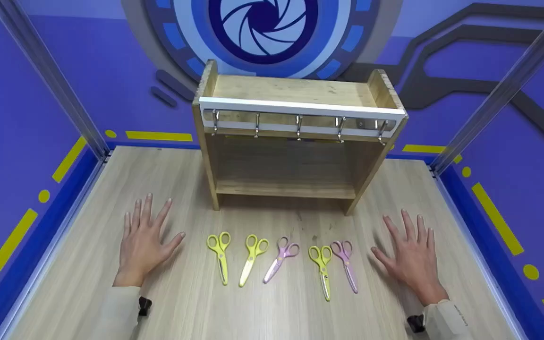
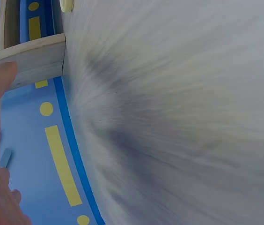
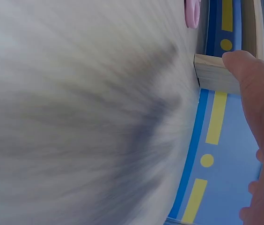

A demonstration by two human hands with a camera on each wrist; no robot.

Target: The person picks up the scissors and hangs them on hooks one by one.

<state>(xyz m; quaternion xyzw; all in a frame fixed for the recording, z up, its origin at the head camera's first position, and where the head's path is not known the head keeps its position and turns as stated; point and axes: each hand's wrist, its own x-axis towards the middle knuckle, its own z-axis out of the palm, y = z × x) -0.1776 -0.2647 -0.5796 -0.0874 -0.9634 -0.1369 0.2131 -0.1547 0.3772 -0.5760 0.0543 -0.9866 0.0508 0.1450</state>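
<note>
My left hand [image 1: 143, 246] is over the table left of the scissors, palm down with its fingers spread. To the right of them, my right hand [image 1: 412, 259] is held the same way, and neither hand holds anything. Between the hands lies a row of scissors, handles toward the rack and blades toward me. From the left come yellow-green scissors [image 1: 222, 264], a second yellow-green pair [image 1: 248, 267], purple scissors [image 1: 275, 267], a third yellow-green pair [image 1: 324, 276] and another purple pair [image 1: 349, 269]. The last is nearest my right hand; its pink-purple handle [image 3: 193, 13] shows in the right wrist view.
Behind the scissors stands a wooden rack [image 1: 286, 190] with a white rail [image 1: 276, 105] and several metal hooks [image 1: 299, 126] across its front. Blue panels [image 1: 31, 118] and metal posts [image 1: 50, 75] enclose the wood-grain table [image 1: 182, 311] at the back and sides.
</note>
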